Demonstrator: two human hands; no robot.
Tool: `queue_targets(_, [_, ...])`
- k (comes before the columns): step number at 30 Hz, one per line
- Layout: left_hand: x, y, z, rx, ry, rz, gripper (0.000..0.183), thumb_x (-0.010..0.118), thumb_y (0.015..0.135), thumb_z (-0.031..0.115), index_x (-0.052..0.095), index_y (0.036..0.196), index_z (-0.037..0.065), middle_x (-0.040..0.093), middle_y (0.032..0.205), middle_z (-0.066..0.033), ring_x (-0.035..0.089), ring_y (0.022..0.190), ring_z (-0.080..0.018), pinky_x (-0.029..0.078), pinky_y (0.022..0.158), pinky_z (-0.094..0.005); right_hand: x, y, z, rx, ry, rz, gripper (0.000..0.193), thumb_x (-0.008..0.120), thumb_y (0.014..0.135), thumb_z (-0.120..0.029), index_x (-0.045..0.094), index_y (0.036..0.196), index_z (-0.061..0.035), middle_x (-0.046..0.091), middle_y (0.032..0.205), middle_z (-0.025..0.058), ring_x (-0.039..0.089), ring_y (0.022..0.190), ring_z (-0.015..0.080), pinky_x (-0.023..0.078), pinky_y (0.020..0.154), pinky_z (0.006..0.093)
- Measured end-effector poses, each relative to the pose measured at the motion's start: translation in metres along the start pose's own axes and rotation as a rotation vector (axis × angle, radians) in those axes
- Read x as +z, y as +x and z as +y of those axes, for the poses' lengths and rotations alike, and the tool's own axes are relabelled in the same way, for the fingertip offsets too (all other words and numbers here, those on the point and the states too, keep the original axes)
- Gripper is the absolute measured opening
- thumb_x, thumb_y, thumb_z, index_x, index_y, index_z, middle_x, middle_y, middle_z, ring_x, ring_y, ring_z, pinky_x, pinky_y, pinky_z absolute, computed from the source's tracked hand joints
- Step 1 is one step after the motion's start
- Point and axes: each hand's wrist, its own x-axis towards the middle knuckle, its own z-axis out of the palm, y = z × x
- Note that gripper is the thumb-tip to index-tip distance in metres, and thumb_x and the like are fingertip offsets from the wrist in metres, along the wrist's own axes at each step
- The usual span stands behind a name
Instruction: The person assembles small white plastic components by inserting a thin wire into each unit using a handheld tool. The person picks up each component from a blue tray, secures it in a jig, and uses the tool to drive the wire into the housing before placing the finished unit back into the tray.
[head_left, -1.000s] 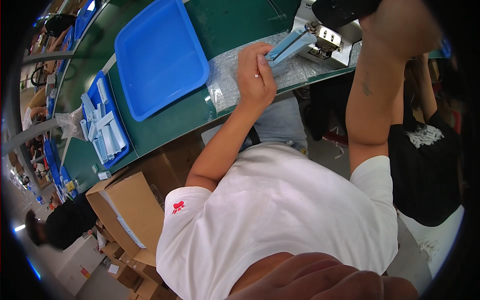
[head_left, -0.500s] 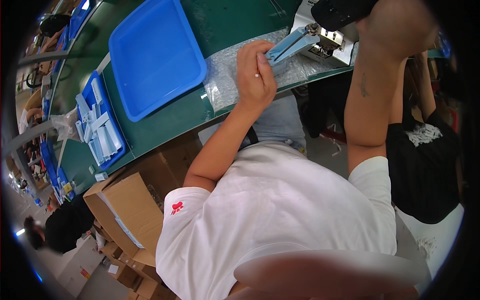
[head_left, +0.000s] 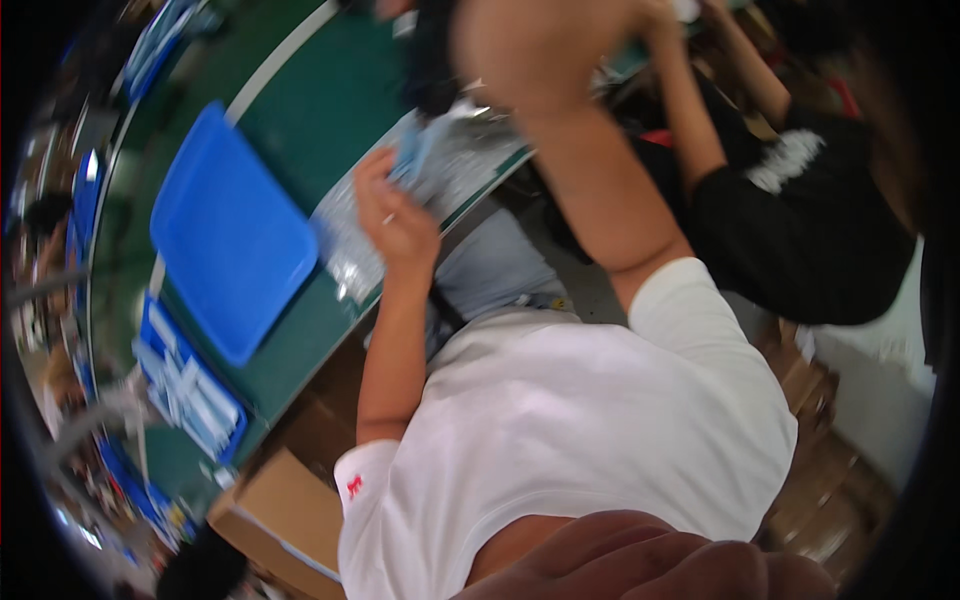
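Swung leftward since half a second ago, the view now blurs as the left hand [head_left: 397,215] rests on the green worktable [head_left: 300,110], fingers curled around a pale blue flat piece [head_left: 412,150] lying over clear plastic bags [head_left: 450,175]. Forearm bent, elbow low. The right hand [head_left: 520,50] is raised high near the machine, its grip too blurred to tell. A blue tray [head_left: 230,235] lies just left.

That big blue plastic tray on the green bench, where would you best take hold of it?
Grip the blue plastic tray by its raised rim at the rounded corner nearest the left hand, coming from the bench edge. It lies flat and seems empty, and the rim looks like the only part that offers a hold.
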Motion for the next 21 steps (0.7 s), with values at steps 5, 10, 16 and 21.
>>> queue_targets(5, [-0.009, -0.004, 0.0, -0.088, 0.069, 0.022, 0.038, 0.035, 0.111, 0.022, 0.06, 0.119, -0.004, 0.063, 0.114, -0.0159, 0.06, 0.108, -0.0279, 0.044, 0.101, -0.0356, -0.004, 0.033, 0.003, 0.129, 0.441, -0.078, 0.04, 0.056, 0.107, -0.042, 0.044, 0.127, -0.0096, 0.058, 0.074, 0.001, 0.053, 0.048, 0.0073, 0.045, 0.04, 0.023])
queue_targets(10, [-0.009, -0.002, 0.003, -0.161, 0.046, -0.012, 0.04, 0.034, 0.111, 0.023, 0.061, 0.121, -0.004, 0.064, 0.115, -0.0148, 0.059, 0.109, -0.0258, 0.044, 0.1, -0.0361, -0.023, 0.044, -0.036, 0.277, 0.402, 0.017, 0.047, 0.069, 0.099, -0.044, 0.049, 0.115, -0.0056, 0.062, 0.064, 0.0077, 0.065, 0.051, 0.0192, 0.053, 0.046, 0.0343])
queue_targets(16, [-0.013, -0.003, -0.002, -0.159, 0.045, -0.024, 0.038, 0.036, 0.111, 0.023, 0.062, 0.122, -0.004, 0.065, 0.11, -0.0131, 0.061, 0.104, -0.0226, 0.046, 0.096, -0.0347, -0.029, 0.03, -0.026, 0.333, 0.292, -0.102, 0.052, 0.074, 0.096, -0.041, 0.048, 0.122, -0.0041, 0.062, 0.067, 0.0054, 0.062, 0.048, 0.0131, 0.05, 0.043, 0.0279])
queue_targets(21, [-0.011, -0.004, 0.0, -0.169, 0.058, -0.009, 0.036, 0.039, 0.111, 0.025, 0.061, 0.121, -0.003, 0.065, 0.108, -0.0127, 0.061, 0.101, -0.0208, 0.047, 0.093, -0.034, -0.028, 0.025, -0.014, 0.103, 0.014, -0.023, 0.063, 0.079, 0.093, -0.038, 0.046, 0.132, -0.0011, 0.067, 0.079, 0.0055, 0.065, 0.061, 0.0129, 0.053, 0.055, 0.028])
